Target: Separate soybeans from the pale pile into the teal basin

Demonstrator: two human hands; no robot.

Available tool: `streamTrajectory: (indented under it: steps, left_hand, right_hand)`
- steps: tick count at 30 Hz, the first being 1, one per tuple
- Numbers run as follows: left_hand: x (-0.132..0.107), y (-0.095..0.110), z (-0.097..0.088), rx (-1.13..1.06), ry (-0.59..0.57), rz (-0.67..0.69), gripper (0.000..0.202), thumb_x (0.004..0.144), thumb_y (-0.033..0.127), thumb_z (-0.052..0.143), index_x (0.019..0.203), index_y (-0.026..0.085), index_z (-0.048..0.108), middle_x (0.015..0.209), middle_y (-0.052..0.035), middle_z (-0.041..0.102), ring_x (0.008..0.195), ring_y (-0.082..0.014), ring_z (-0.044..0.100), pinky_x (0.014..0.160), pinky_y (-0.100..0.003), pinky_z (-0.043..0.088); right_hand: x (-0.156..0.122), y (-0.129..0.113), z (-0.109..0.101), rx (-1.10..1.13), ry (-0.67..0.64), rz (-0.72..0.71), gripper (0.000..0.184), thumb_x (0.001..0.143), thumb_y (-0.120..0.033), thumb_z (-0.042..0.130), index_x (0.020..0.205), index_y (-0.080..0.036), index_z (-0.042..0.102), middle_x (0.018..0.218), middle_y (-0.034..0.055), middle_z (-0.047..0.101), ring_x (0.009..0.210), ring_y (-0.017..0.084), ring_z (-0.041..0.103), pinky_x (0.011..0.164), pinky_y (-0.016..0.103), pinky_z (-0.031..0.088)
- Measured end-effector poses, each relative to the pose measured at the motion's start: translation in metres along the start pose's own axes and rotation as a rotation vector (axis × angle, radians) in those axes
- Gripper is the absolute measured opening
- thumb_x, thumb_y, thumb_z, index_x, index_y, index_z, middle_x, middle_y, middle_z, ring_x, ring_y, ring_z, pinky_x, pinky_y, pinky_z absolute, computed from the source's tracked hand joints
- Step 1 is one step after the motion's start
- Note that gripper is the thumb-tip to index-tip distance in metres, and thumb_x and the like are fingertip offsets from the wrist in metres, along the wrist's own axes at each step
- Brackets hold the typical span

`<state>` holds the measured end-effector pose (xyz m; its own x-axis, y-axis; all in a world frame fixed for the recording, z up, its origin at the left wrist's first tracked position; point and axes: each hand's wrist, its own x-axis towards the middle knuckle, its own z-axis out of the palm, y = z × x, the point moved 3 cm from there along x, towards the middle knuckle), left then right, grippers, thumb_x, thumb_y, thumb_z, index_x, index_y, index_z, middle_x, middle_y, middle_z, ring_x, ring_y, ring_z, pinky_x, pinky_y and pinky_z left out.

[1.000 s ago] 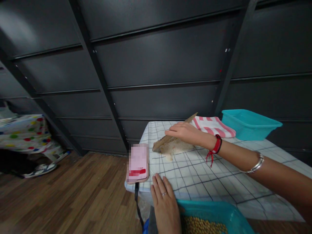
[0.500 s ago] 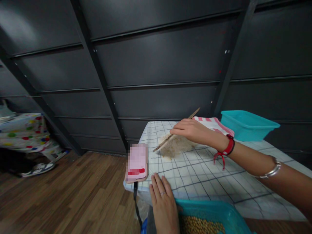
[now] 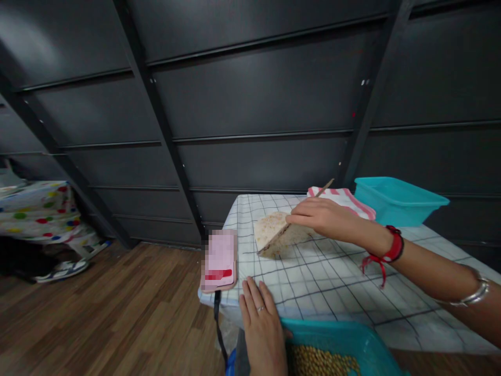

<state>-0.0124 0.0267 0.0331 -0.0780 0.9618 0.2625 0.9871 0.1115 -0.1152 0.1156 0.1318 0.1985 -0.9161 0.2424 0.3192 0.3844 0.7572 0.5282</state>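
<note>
My right hand (image 3: 319, 216) reaches across the table and grips a flat piece of brown cardboard (image 3: 270, 230), tilted on edge against a small heap of pale grain or husks (image 3: 287, 241) on the checked tablecloth (image 3: 329, 282). A red string band and a silver bangle sit on that wrist. My left hand (image 3: 264, 329) lies flat, fingers stretched out, on the near table edge beside a teal tray of beans (image 3: 332, 355). It wears a ring.
A pink phone (image 3: 219, 260) lies at the table's left edge with a dark cord hanging below. A red-striped cloth (image 3: 348, 201) and an empty teal tub (image 3: 395, 201) sit at the back. Dark metal wall panels behind; wood floor and a polka-dot cloth (image 3: 37, 209) lie left.
My right hand has drawn the cardboard back to the right and turned it, uncovering its pale underside. The left hand stayed put.
</note>
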Motion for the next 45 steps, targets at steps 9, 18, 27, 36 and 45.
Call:
streamTrajectory:
  steps: [9,18,27,36,45]
  left_hand:
    - [-0.001,0.000,0.004,0.022,0.036,-0.004,0.075,0.053,0.024,0.070,0.122,0.006,0.044,0.132,-0.0253,0.035,0.122,-0.0345,0.034,0.099,-0.047,0.036]
    - [-0.001,0.001,0.003,0.003,0.030,-0.013,0.080,0.052,0.030,0.072,0.122,0.007,0.043,0.132,-0.0249,0.036,0.123,-0.0338,0.033,0.100,-0.048,0.035]
    - [0.000,0.000,0.004,0.005,0.043,-0.015,0.078,0.051,0.029,0.072,0.121,0.007,0.045,0.131,-0.0244,0.037,0.123,-0.0348,0.034,0.100,-0.048,0.035]
    - [-0.001,0.001,0.005,0.025,0.075,-0.018,0.078,0.050,0.031,0.073,0.120,0.008,0.046,0.131,-0.0232,0.038,0.122,-0.0342,0.036,0.099,-0.046,0.037]
    - [0.002,-0.001,0.001,-0.024,0.012,-0.022,0.080,0.050,0.031,0.074,0.122,0.008,0.044,0.132,-0.0238,0.037,0.123,-0.0342,0.034,0.100,-0.046,0.036]
  right_hand:
    - [0.030,-0.018,0.025,-0.138,-0.056,0.068,0.021,0.085,-0.007,0.039,0.099,-0.017,0.051,0.073,0.0021,0.058,0.064,0.015,0.053,0.058,0.029,0.034]
    - [0.009,-0.018,0.000,-0.127,-0.012,-0.017,0.023,0.085,-0.004,0.036,0.096,-0.017,0.051,0.072,0.0021,0.058,0.064,0.014,0.052,0.058,0.028,0.033]
    - [0.026,-0.021,0.009,-0.181,-0.025,0.080,0.020,0.085,-0.007,0.039,0.098,-0.016,0.052,0.073,0.0034,0.058,0.064,0.015,0.052,0.057,0.029,0.032]
    - [0.011,-0.024,0.002,-0.121,-0.040,0.039,0.023,0.082,-0.004,0.042,0.098,-0.017,0.052,0.072,0.0021,0.059,0.065,0.015,0.053,0.058,0.028,0.034]
    - [0.005,-0.021,-0.012,-0.167,0.006,0.124,0.028,0.082,-0.003,0.038,0.099,-0.017,0.053,0.078,0.0046,0.062,0.065,0.016,0.055,0.059,0.029,0.037]
